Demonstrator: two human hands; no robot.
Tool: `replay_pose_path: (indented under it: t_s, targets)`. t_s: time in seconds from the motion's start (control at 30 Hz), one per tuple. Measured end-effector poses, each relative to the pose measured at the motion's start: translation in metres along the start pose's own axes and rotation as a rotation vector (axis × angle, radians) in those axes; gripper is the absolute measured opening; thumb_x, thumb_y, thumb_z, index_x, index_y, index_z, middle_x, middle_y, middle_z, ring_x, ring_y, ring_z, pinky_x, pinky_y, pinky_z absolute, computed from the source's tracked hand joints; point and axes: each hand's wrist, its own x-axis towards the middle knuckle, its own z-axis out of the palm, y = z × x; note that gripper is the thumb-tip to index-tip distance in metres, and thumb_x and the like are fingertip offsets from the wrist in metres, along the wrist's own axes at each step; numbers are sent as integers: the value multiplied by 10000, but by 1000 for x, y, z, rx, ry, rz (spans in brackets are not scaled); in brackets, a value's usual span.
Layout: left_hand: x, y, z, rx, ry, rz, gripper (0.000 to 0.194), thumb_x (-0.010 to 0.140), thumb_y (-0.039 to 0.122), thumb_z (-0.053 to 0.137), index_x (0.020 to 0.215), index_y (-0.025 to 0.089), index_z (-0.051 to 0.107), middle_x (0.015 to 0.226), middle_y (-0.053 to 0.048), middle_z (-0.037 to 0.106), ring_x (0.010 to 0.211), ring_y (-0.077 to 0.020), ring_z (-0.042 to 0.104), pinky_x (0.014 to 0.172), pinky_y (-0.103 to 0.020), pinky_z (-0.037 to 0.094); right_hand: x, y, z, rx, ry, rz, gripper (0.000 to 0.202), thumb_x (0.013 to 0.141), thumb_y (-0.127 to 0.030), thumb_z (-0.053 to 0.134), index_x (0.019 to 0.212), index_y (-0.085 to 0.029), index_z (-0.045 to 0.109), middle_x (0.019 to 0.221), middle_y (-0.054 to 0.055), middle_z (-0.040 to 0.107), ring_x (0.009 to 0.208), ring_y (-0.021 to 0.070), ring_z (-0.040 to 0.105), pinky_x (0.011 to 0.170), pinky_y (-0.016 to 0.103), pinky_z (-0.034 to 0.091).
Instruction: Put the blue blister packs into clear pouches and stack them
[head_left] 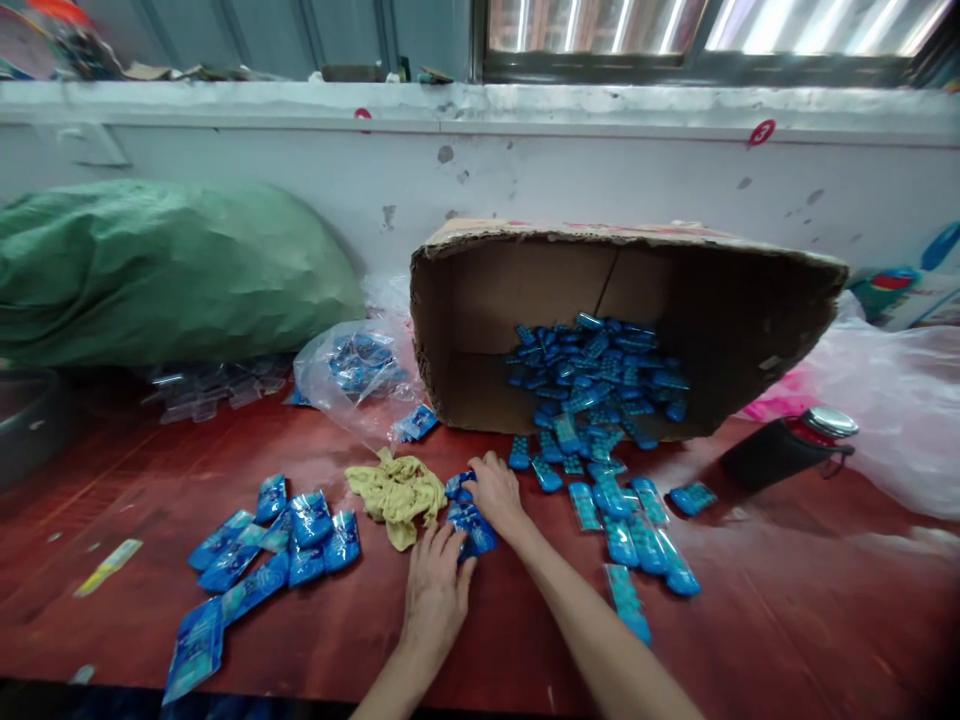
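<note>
Small glossy blue packets [474, 530] lie on the red tabletop between my two hands. My left hand [436, 588] is at their near left edge, fingers stretched forward and thumb apart, its fingertips close to the packet. From the right, my right hand [495, 495] reaches over with its fingers curled onto a blue packet [459, 487]; the grip is partly hidden. Just left of them lies a crumpled yellow cloth [397, 492]. A loose group of filled blue pouches [307, 520] is spread farther left. To the right are several blue-and-clear blister-like pieces [619, 540].
A cardboard box [487, 390] lies on its side, blue pieces [600, 370] spilling from its opening. Behind left are a green sack [172, 270] and a clear bag [360, 375] of blue packets. A dark flask [780, 450] stands tilted in view at right. A yellow-handled cutter-like strip [109, 567] lies left.
</note>
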Motion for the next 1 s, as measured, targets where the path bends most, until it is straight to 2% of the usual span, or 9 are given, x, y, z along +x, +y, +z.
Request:
replay_pose_path:
  t_s: [0.13, 0.23, 0.4, 0.47, 0.57, 0.67, 0.77, 0.9, 1.0]
  targets:
    - [4, -8, 12, 37, -89, 47, 268, 712, 234, 537, 965, 214, 626, 1230, -116, 527, 1236, -302, 311, 1027, -484, 109, 8, 5, 7, 91, 24, 17, 60, 762, -166, 507, 779, -181, 562, 855, 66, 545, 863, 213, 492, 735, 303, 348]
    - [9, -4, 13, -64, -60, 18, 249, 698, 241, 562, 937, 216, 629, 1202, -121, 544, 1216, -293, 344, 1024, -460, 141, 6, 12, -3, 196, 56, 7, 101, 772, -141, 456, 718, -168, 537, 800, 56, 541, 831, 197, 488, 760, 308, 345]
    - [17, 15, 3, -450, 214, -312, 383, 611, 309, 665, 968, 202, 577, 955, -92, 634, 922, -245, 560, 857, -377, 387, -17, 15, -32, 437, 20, -85, 113, 800, -182, 414, 743, -180, 512, 692, -10, 527, 677, 136, 499, 653, 235, 389]
    - [21, 23, -2, -603, 182, -425, 389, 573, 313, 694, 920, 175, 586, 855, -63, 652, 812, -213, 588, 765, -331, 433, -32, 10, -39, 534, -29, -122, 120, 805, -202, 411, 775, -184, 526, 693, -21, 544, 648, 121, 509, 599, 207, 401]
    - [22, 32, -5, -738, 69, -482, 325, 573, 315, 694, 842, 146, 628, 777, -38, 668, 735, -172, 590, 713, -279, 439, -52, -1, -39, 792, -110, -97, 145, 798, -212, 431, 795, -177, 571, 713, -16, 563, 642, 115, 512, 587, 198, 412]
    - [18, 35, -9, -761, 101, -546, 328, 580, 320, 689, 860, 155, 643, 766, -30, 674, 684, -151, 586, 598, -233, 433, -63, -9, -32, 1019, -157, -11, 134, 773, -226, 486, 747, -168, 604, 666, -20, 544, 615, 110, 487, 591, 202, 404]
    - [12, 33, -15, -719, 142, -574, 378, 523, 285, 728, 872, 170, 638, 774, -29, 672, 629, -139, 584, 504, -209, 407, -66, -12, -28, 1031, -149, 24, 145, 777, -240, 488, 706, -166, 590, 638, -26, 524, 606, 108, 469, 589, 203, 390]
    - [7, 29, -21, -681, 113, -541, 241, 531, 284, 721, 707, 142, 638, 643, -10, 650, 574, -126, 563, 547, -219, 426, -69, -14, -26, 900, -134, -24, 166, 804, -237, 454, 668, -179, 530, 638, -33, 475, 617, 108, 437, 600, 206, 367]
    - [4, 24, -21, -682, 146, -546, 228, 570, 304, 693, 721, 140, 644, 646, -3, 651, 547, -110, 548, 537, -211, 420, -73, -19, -23, 827, -87, -49, 186, 817, -228, 433, 642, -188, 480, 663, -32, 445, 647, 112, 421, 614, 209, 351]
